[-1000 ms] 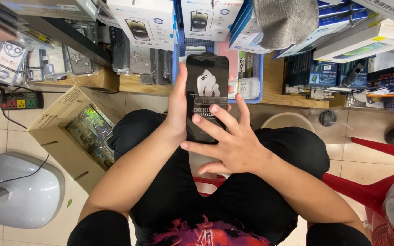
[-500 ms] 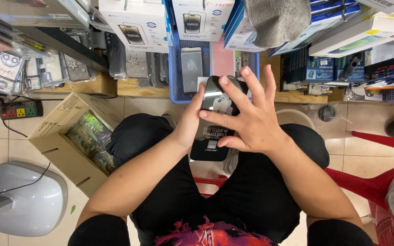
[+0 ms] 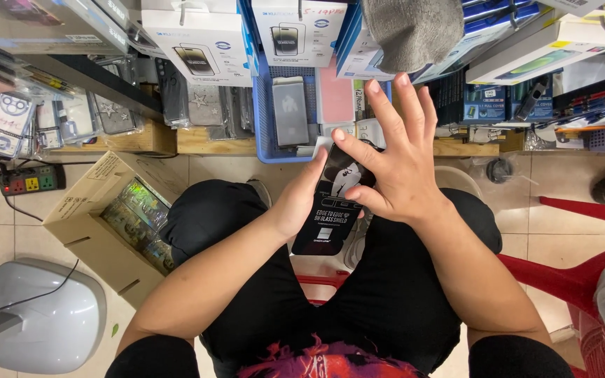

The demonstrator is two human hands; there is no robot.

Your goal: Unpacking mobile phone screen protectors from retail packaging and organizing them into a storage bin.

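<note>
Seated person, viewed from above: the left hand (image 3: pixel 295 206) grips the left edge of a black flat packet (image 3: pixel 334 210) held over the lap. The right hand (image 3: pixel 393 168) rests on the packet's upper right, fingers (image 3: pixel 386 112) spread wide, before a blue basket (image 3: pixel 264 133).

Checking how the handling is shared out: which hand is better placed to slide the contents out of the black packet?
Right hand: open, fingers spread over the black packet. Left hand already has it in its grip.
</note>
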